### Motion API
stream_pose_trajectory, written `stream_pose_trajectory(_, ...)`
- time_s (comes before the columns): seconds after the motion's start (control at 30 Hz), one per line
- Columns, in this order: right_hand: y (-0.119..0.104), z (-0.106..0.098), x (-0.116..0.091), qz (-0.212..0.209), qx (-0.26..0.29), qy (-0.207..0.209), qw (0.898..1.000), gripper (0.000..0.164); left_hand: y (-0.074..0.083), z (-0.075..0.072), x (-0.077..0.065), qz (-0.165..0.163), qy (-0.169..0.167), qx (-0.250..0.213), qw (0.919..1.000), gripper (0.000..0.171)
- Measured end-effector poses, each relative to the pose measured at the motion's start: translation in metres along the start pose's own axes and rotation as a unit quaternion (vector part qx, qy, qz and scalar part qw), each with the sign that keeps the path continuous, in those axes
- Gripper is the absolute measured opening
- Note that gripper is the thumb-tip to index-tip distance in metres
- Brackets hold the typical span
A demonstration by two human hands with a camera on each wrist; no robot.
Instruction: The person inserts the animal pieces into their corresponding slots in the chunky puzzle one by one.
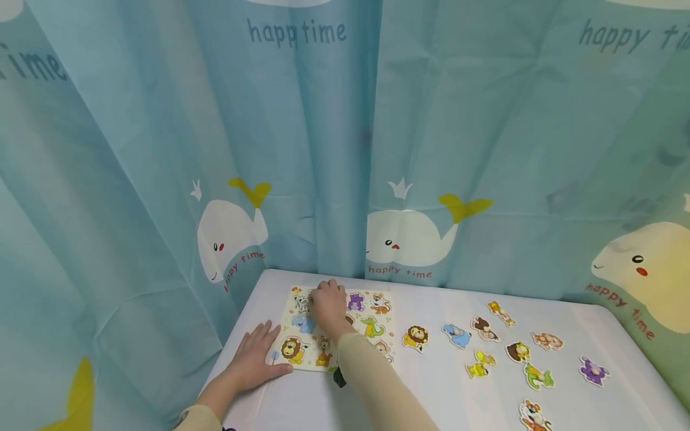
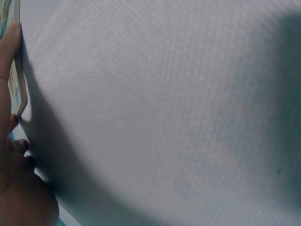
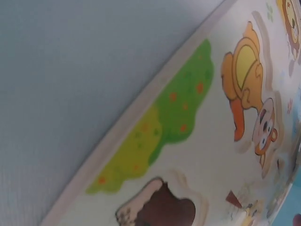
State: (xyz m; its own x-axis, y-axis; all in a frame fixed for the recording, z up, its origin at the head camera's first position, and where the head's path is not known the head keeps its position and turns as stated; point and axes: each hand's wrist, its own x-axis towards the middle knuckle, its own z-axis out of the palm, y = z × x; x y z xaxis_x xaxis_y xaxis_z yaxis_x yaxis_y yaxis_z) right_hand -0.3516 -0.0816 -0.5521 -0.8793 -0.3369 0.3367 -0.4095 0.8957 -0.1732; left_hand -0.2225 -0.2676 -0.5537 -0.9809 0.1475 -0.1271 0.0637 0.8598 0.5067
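A cream animal puzzle board lies at the table's left side. My left hand rests flat at its near left corner with fingers spread; in the left wrist view the thumb touches the board's edge. Reaching over the board, my right hand bends its fingers down at the zebra puzzle piece in the upper left, pinching it by its side; the fingertips are partly hidden. The right wrist view shows the board's kangaroo picture and printed bush close up.
Loose animal pieces lie right of the board, among them a lion, an elephant, a giraffe, a crocodile, a purple hippo and a tiger. A blue whale-print curtain hangs behind the white table.
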Motion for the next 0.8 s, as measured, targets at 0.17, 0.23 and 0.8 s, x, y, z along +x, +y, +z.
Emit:
stream_pose_trajectory(0.17,-0.0031,0.0044,0.0009,0.017,0.009,-0.012,1.000,0.014,0.0001,0.0004,-0.0017,0.002,0.003,-0.005,1.0000,0.107)
stream_pose_trajectory(0.23,-0.0042,0.0052,0.0014,0.023,0.013,-0.013,1.000,0.014,-0.0002,0.0004,-0.0020,0.003,0.005,-0.007,1.0000,0.106)
stream_pose_trajectory(0.8,-0.0055,0.0110,0.0066,0.053,0.054,-0.021,0.997,0.016,0.0017,-0.0014,-0.0017,0.004,0.010,-0.001,0.9999,0.106)
